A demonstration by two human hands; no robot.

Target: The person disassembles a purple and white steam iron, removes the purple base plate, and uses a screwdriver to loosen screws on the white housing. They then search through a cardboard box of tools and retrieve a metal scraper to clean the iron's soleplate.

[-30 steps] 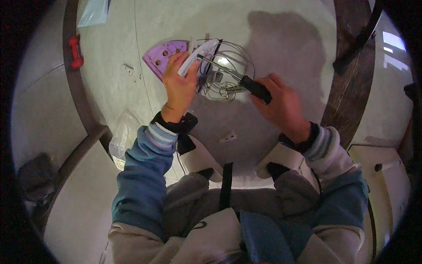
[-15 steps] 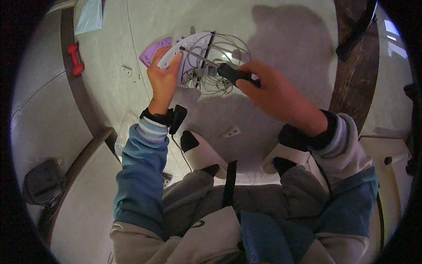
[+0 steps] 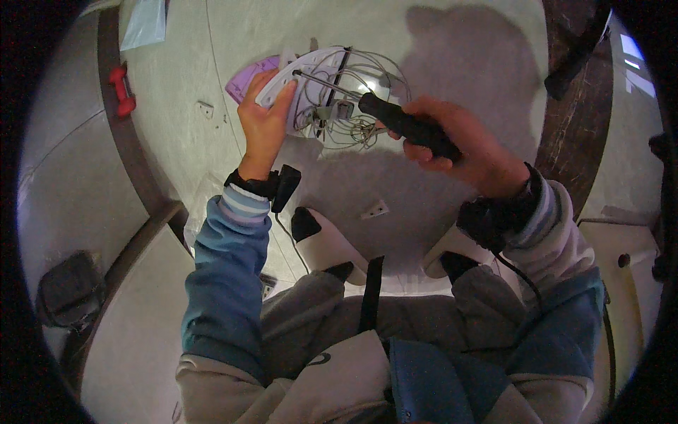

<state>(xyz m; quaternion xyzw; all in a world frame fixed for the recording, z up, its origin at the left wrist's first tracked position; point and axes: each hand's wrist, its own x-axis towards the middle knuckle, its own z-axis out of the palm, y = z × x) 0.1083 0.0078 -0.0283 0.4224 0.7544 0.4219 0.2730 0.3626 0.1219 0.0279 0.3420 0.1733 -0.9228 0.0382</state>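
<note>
While hands (image 3: 263, 126) (image 3: 472, 147) are closed, left holds a curved white shell (image 3: 277, 83), right a screwdriver (image 3: 408, 126).

1. The left hand (image 3: 263, 127) and the white shell (image 3: 279, 83) cover much of the purple piece (image 3: 244, 79).
2. Whether the tip (image 3: 297, 73) of the screwdriver (image 3: 379, 111) touches the shell is too small to tell.
3. The right hand (image 3: 472, 150) hides part of its black handle (image 3: 413, 128).
4. The top edge cuts off the pale blue sheet (image 3: 145, 27).

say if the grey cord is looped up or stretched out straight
Looped: the grey cord forms several loose, overlapping rings, right of the left hand.
</note>
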